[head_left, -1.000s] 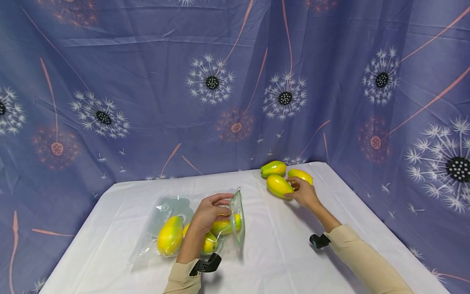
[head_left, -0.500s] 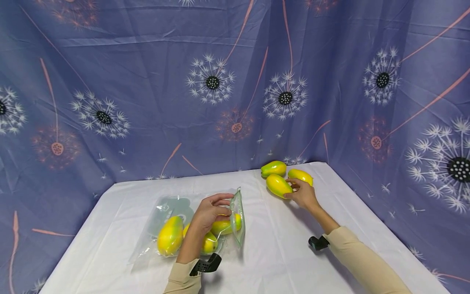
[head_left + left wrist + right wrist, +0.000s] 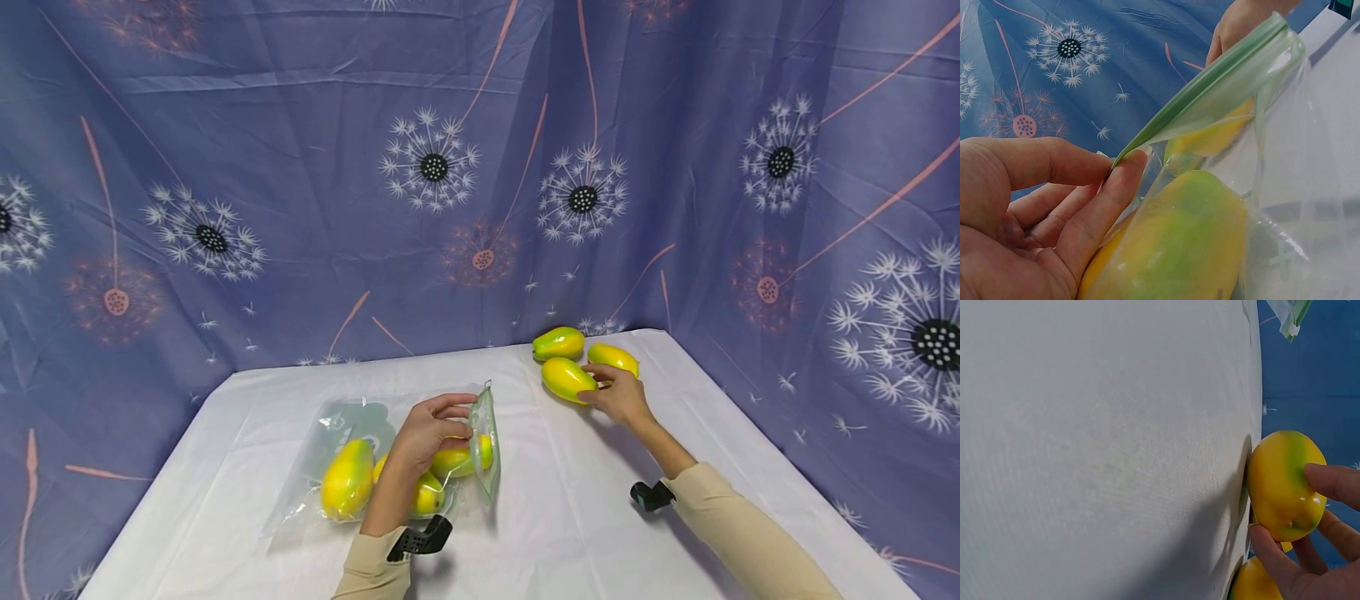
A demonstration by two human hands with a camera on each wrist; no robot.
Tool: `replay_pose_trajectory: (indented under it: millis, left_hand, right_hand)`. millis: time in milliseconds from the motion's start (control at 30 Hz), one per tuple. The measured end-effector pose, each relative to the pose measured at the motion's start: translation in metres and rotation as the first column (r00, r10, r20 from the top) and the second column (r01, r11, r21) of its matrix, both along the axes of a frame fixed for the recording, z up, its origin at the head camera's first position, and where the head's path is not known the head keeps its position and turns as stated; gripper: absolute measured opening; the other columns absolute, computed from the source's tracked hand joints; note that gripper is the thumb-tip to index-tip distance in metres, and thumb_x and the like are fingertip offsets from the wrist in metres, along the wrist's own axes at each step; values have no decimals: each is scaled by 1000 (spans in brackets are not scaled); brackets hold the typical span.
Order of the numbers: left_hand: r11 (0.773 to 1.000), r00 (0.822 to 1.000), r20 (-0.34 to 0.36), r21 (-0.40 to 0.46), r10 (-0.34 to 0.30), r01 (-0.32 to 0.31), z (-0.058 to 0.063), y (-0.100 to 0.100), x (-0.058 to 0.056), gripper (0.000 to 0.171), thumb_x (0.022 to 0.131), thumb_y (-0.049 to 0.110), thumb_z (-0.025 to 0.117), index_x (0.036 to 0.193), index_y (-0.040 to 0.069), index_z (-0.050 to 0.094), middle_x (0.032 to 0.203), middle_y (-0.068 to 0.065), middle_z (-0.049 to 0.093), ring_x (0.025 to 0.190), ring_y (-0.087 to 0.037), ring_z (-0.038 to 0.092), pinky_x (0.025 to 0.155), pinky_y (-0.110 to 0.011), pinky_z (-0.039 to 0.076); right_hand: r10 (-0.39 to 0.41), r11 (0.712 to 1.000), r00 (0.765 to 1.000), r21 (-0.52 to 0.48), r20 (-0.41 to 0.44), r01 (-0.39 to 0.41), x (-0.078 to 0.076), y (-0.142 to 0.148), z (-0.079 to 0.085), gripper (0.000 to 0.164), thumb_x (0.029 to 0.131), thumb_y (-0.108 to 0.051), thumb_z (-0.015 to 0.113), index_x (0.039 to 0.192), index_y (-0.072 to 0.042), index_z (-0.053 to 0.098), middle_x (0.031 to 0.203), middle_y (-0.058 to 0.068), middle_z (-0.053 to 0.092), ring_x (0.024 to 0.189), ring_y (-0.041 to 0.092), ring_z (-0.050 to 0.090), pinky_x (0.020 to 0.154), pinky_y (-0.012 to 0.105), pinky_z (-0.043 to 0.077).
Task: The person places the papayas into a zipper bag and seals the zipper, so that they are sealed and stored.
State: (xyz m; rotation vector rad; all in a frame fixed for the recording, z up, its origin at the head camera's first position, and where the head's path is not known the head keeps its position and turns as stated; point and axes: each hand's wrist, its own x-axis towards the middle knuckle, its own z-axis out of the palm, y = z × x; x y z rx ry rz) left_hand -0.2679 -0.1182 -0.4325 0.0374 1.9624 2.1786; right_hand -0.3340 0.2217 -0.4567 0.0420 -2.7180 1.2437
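Note:
My left hand (image 3: 429,437) pinches the rim of a clear zip bag (image 3: 1194,87) with a green closure, holding its mouth apart. Inside the bag lie several yellow-green papayas, one papaya (image 3: 347,481) at the left and others partly behind the hand and wrist. In the right wrist view, my right hand (image 3: 1319,550) grips the end of a papaya (image 3: 1286,481) between thumb and fingers. From the head view this fruit is low over the table or on it; I cannot tell which. Close by are a greener papaya (image 3: 558,343) and another papaya (image 3: 613,357), partly covered by my right hand.
A white cloth covers the table (image 3: 555,517). Its far edge meets a blue curtain (image 3: 315,208) with a dandelion print, and the curtain continues along the right side. The loose papayas sit near the far right corner.
The papaya at my right hand has shifted slightly left, and the fingers have moved a little with it. My left hand and the bag stay in place.

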Motion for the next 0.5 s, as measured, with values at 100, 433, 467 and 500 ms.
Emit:
replay_pose_trajectory:
  millis: [100,433,467,500]
  left_hand:
    - [1000,1000,-3,0,-3,3,0,0,0,49,80,-13,70,127,0,68,96,-6,65,68,-16,64,67,-33,63]
    - [999,999,-20,-8,-40,40,0,-1,0,52,81,-12,69,131,-3,65,104,-10,64,70,-16,66,68,-32,63]
    - [999,999,-19,-9,-38,38,0,-1,0,51,81,-12,69,131,-2,65,104,-10,64,70,-16,66,68,-32,63]
    - [999,999,-14,-8,-34,34,0,-1,0,51,80,-12,69,131,-2,66,105,-10,64,70,-17,66,68,-32,63]
  right_hand:
    - [5,1000,1000,-9,-16,-6,2,0,1,57,82,-22,83,134,-7,66,128,23,68,114,41,66,91,48,57]
    - [98,987,995,-126,-32,-101,11,-8,9,54,80,-16,85,130,-6,69,126,22,68,110,39,67,91,46,59]
    - [114,984,993,-132,-29,-117,13,-9,10,54,80,-15,85,130,-6,69,126,22,68,111,39,67,91,46,59]
    - [129,982,991,-136,-28,-131,15,-11,11,54,80,-14,85,130,-5,69,127,22,68,112,39,66,91,46,59]
